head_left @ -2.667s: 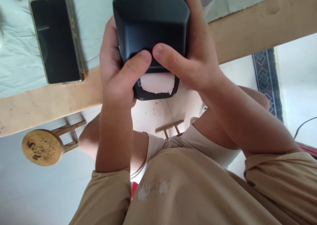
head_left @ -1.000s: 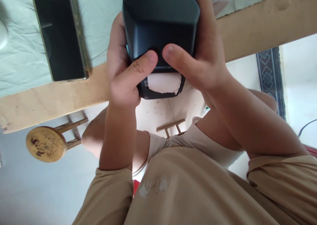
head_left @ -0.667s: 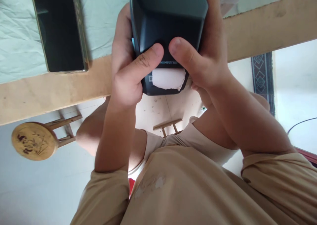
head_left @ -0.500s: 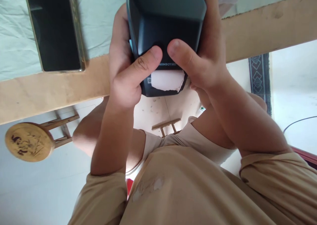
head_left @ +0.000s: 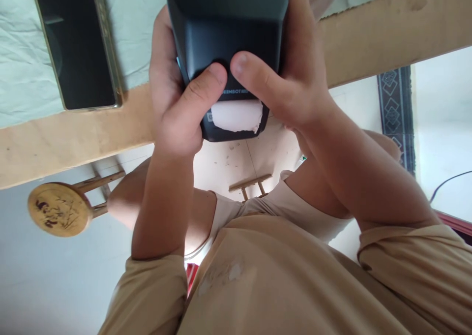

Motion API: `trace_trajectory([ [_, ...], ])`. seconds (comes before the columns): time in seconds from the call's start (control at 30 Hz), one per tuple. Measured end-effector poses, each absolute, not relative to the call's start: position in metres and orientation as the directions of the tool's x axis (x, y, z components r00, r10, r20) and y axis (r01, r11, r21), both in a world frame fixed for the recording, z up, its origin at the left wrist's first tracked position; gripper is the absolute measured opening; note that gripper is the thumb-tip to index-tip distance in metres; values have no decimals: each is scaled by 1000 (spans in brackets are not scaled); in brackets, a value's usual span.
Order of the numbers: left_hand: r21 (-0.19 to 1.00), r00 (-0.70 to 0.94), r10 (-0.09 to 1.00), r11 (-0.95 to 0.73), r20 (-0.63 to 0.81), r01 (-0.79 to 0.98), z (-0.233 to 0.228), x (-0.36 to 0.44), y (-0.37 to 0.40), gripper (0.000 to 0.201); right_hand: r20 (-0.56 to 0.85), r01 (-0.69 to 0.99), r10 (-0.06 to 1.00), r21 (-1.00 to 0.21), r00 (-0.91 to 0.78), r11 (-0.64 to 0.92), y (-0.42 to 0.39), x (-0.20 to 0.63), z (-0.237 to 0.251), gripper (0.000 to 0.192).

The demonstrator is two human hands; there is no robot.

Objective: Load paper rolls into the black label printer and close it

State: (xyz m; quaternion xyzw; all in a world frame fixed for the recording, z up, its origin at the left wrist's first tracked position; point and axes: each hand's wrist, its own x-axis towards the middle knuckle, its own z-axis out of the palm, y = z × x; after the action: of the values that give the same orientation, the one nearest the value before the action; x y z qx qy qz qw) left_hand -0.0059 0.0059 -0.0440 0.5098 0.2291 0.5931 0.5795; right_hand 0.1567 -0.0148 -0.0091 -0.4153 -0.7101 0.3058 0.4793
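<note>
A dark label printer [head_left: 232, 40] marked NIIMBOT is held up between both my hands at the top of the head view. My left hand [head_left: 180, 99] wraps its left side, thumb across the top face. On the opposite side my right hand [head_left: 291, 84] grips it, with its thumb near the left one. A strip of white paper [head_left: 238, 115] with a ragged edge sticks out of the slot at the printer's near end. The fingers beneath the printer are mostly hidden.
A phone [head_left: 79, 45] with a dark screen lies on the pale green cloth [head_left: 136, 35] to the left. The table's wooden edge [head_left: 73, 133] runs across in front of me. A round wooden stool [head_left: 61, 209] stands on the floor at the lower left.
The printer and both hands have shifted slightly left in the view, and the phone and table edge have shifted a little as well. Both hands keep the same hold.
</note>
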Motion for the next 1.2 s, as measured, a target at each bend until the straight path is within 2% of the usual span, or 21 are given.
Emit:
trace_trajectory([
  [0.07, 797, 290, 807, -325, 514, -509, -46, -6, 3, 61, 438, 300, 878, -826, -192, 478, -15, 157, -9, 68],
  [0.13, 762, 318, 750, -360, 580, -539, -48, -8, 2, 56, 446, 297, 873, -821, -198, 487, -16, 157, -9, 71],
  [0.4, 801, 363, 761, -327, 538, -501, -44, -14, 1, 48, 441, 339, 874, -806, -203, 485, -18, 160, -8, 71],
  [0.53, 836, 281, 866, -239, 413, -494, -36, -9, -7, 54, 456, 368, 863, -780, -217, 506, -15, 161, -10, 76],
  [0.63, 857, 208, 919, -204, 334, -474, -32, -7, -11, 48, 437, 371, 872, -789, -222, 490, -14, 161, -10, 74],
  [0.7, 849, 213, 908, -225, 360, -478, -32, -9, -10, 43, 434, 355, 873, -798, -222, 486, -14, 161, -10, 72],
  [0.83, 833, 355, 813, -259, 461, -488, -31, -11, -10, 41, 466, 350, 854, -779, -232, 520, -14, 161, -11, 74],
  [0.97, 826, 264, 884, -203, 385, -526, -26, -6, -14, 33, 475, 361, 854, -773, -214, 521, -15, 161, -11, 72],
  [1.2, 800, 301, 833, -248, 464, -546, -36, -13, -2, 50, 458, 372, 863, -779, -212, 504, -17, 160, -9, 77],
])
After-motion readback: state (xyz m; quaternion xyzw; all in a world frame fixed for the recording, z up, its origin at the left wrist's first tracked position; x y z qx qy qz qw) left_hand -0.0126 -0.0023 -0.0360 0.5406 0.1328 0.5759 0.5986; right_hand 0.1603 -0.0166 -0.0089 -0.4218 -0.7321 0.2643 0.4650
